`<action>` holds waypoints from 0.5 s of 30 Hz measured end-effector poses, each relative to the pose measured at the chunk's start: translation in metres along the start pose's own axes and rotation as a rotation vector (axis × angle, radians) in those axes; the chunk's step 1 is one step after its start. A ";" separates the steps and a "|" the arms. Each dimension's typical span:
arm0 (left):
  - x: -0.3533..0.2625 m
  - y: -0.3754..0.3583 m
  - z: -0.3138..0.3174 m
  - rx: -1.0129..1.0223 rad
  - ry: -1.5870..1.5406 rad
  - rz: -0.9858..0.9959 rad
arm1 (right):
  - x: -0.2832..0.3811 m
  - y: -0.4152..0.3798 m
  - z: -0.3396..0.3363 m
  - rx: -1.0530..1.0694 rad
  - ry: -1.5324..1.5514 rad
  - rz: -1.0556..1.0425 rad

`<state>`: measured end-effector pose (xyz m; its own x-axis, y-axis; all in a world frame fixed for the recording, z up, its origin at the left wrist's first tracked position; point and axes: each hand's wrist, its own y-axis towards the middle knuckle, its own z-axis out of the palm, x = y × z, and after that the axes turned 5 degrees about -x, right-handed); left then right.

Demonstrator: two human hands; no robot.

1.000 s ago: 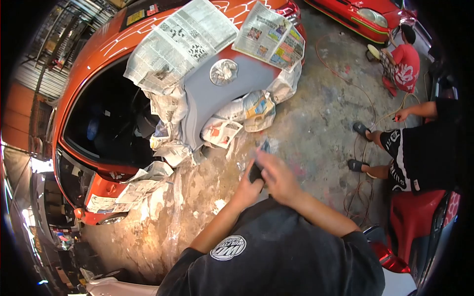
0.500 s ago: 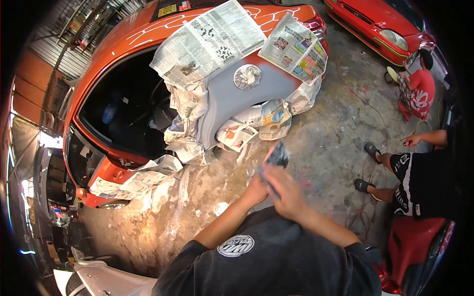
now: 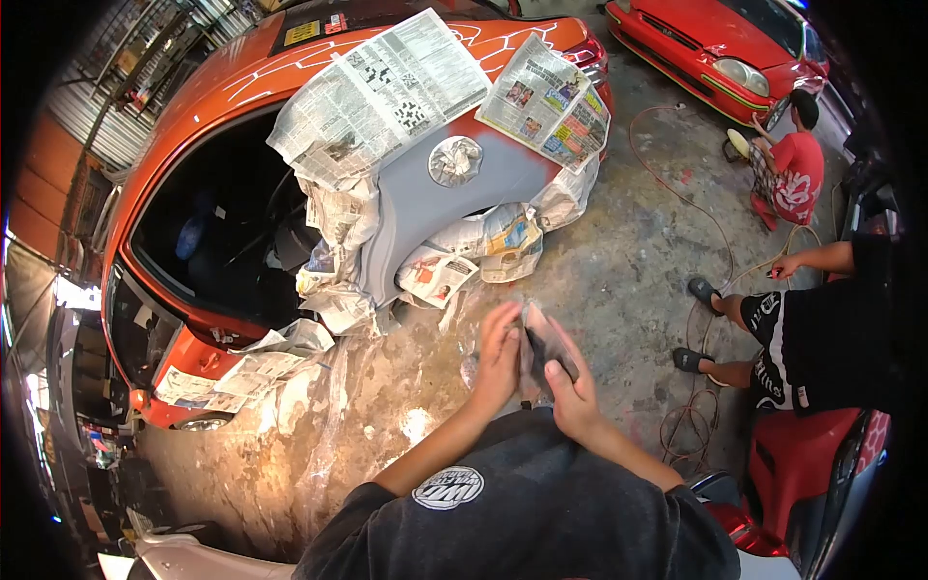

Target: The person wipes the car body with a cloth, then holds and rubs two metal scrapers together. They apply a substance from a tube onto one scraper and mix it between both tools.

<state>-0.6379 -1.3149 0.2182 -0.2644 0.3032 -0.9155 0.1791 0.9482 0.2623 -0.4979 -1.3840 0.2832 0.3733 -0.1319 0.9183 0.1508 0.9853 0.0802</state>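
Floor (image 3: 628, 251): mottled and stained, grey toward the red car (image 3: 677, 46), browner and brightly lit beside the orange car (image 3: 184, 159). Both cars stand on it. A thin hose (image 3: 660, 181) curves across it, with loops near a bystander's sandals (image 3: 692, 361). A pale streak (image 3: 329, 425) marks the lit area; film or wetness, cannot tell.

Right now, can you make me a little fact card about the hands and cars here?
Left hand: fingers straight, at the edge of a dark flat piece; grip unclear
Right hand: thumb and fingers on the dark flat piece
Orange car: partly covered with newspaper
Grey panel: on the orange car, with a round papery patch
Red car: upper right
Other people: one crouching person, one standing person
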 end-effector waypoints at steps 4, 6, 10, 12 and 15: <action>-0.013 -0.009 0.003 0.326 -0.389 -0.026 | 0.013 0.024 -0.020 -0.015 0.031 0.157; -0.023 -0.011 0.000 0.391 -0.341 -0.085 | 0.011 0.025 -0.028 0.104 -0.233 -0.061; -0.029 -0.016 0.001 0.439 -0.230 -0.300 | 0.028 0.006 -0.012 0.360 -0.804 -0.583; -0.036 -0.021 0.004 0.322 -0.143 -0.071 | 0.006 0.012 -0.028 0.235 -0.918 -0.557; -0.040 -0.022 0.001 0.353 -0.124 -0.079 | 0.006 0.012 -0.031 0.157 -0.831 -0.442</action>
<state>-0.6306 -1.3477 0.2492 -0.1774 0.1966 -0.9643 0.4838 0.8707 0.0885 -0.4651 -1.3764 0.2777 -0.4672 -0.4358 0.7693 -0.0249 0.8762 0.4812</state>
